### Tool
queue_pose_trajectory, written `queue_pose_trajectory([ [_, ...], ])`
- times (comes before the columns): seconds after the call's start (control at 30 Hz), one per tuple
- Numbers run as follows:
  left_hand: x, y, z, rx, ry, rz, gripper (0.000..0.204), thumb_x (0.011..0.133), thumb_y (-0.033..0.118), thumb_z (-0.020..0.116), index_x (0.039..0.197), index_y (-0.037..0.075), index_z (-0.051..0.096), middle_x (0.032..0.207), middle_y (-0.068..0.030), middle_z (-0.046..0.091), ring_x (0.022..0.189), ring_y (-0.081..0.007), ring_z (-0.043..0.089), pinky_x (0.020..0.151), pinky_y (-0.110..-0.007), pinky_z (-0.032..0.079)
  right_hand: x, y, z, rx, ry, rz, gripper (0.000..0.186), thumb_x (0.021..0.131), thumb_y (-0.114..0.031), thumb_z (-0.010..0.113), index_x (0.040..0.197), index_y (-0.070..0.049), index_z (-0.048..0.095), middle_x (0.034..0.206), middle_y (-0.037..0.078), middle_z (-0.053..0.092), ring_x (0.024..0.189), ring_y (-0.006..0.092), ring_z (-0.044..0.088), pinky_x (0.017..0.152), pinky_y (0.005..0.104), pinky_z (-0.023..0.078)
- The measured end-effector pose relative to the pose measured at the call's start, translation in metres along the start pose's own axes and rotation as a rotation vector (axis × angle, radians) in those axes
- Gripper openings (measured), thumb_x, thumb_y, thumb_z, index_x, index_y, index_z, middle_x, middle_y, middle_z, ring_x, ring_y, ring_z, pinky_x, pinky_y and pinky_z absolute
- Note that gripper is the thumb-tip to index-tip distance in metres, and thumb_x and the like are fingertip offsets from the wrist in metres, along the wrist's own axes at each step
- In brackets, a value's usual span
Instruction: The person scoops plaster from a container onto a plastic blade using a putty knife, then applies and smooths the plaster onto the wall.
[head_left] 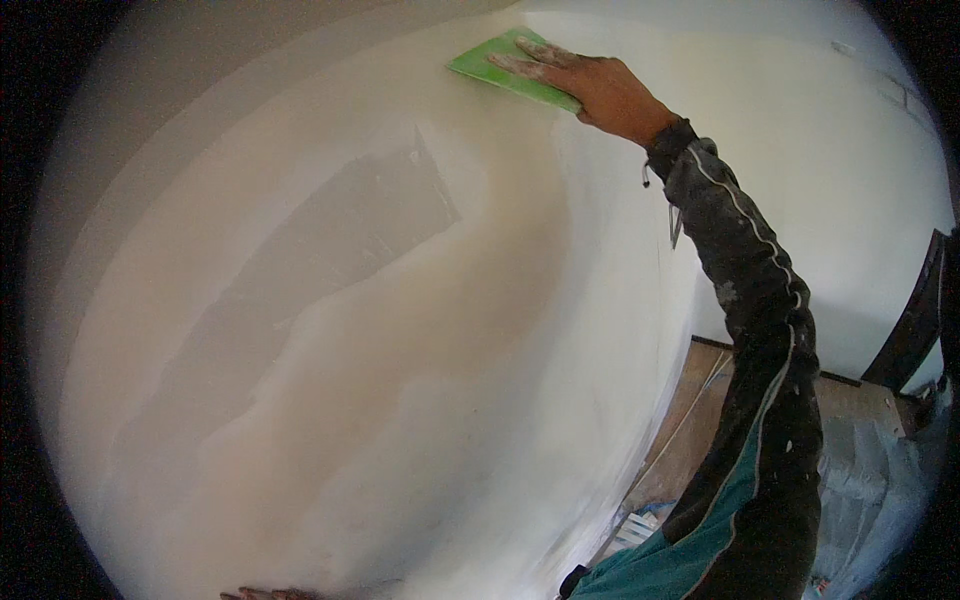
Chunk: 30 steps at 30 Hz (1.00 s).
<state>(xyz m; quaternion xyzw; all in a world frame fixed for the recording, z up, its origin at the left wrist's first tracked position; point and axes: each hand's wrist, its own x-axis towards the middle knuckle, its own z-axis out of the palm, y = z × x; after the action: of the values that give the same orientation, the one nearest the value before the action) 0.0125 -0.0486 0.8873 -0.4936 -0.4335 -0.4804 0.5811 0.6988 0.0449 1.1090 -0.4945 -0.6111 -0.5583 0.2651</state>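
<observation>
My right hand (605, 95) is at the top, closed on a thin green plastic spreader (490, 62). Its dusty fingers lie spread over the sheet's face and press it against the pale wall (470, 400). A broad grey patch (360, 215), straight-edged at its upper right end, runs down the wall below and left of the spreader. At the lower edge only the fingertips of my left hand (270, 594) show, resting near the wall with nothing visible in them. The rest of that hand is out of the picture.
A second white wall (850, 180) meets the first on the right. Below it are brown flooring (690, 410), a dark leaning panel (908, 320) and crumpled translucent plastic sheeting (865, 490). A thin cord (690, 410) crosses the floor near the wall's foot.
</observation>
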Motion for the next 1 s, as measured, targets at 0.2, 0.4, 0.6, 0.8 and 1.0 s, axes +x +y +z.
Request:
queue_pose_trajectory([
  [0.2,0.017,-0.006,-0.052,-0.041,0.023,-0.001,0.052,0.102,0.043,0.037,0.133,0.005,0.055,0.146,-0.0239,0.042,0.135,-0.0428,0.037,0.109,-0.061,0.028,-0.082,-0.051,-0.057,0.081,-0.170,0.071,0.095,0.071,0.003,0.065,0.151,-0.032,0.027,0.154,0.008,0.035,0.122,0.0288,0.056,0.085,0.0426,0.057],
  [0.4,0.009,-0.023,-0.115,0.023,-0.045,0.022,0.052,0.103,0.044,0.036,0.135,0.006,0.053,0.147,-0.0232,0.041,0.137,-0.0434,0.034,0.109,-0.061,0.028,-0.160,-0.102,-0.116,0.427,-0.388,0.145,0.086,0.074,0.002,0.063,0.150,-0.024,0.031,0.134,0.019,0.056,0.106,0.0325,0.065,0.080,0.0430,0.056],
  [0.6,0.029,-0.017,-0.014,0.048,-0.087,-0.023,0.053,0.103,0.044,0.036,0.135,0.007,0.053,0.149,-0.0228,0.039,0.137,-0.0455,0.033,0.108,-0.061,0.027,-0.048,-0.050,-0.039,0.635,-0.111,0.523,0.070,0.082,-0.007,0.055,0.146,-0.003,0.030,0.096,0.029,0.064,0.084,0.0392,0.066,0.075,0.0505,0.053],
  [0.8,0.025,0.007,0.039,-0.006,-0.079,-0.014,0.050,0.103,0.042,0.037,0.137,0.008,0.052,0.150,-0.0227,0.037,0.138,-0.0458,0.032,0.108,-0.061,0.027,0.024,-0.099,0.067,0.218,0.008,0.459,0.068,0.085,-0.010,0.054,0.148,-0.001,0.029,0.113,0.035,0.059,0.092,0.0427,0.067,0.072,0.0506,0.057],
  [1.0,0.003,0.005,0.054,0.054,-0.103,0.022,0.050,0.103,0.040,0.036,0.137,0.007,0.053,0.150,-0.0227,0.037,0.138,-0.0458,0.032,0.109,-0.061,0.026,-0.031,-0.185,0.042,0.162,-0.118,0.278,0.082,0.081,-0.003,0.059,0.153,-0.005,0.020,0.134,0.036,0.047,0.110,0.0391,0.062,0.064,0.0405,0.058],
])
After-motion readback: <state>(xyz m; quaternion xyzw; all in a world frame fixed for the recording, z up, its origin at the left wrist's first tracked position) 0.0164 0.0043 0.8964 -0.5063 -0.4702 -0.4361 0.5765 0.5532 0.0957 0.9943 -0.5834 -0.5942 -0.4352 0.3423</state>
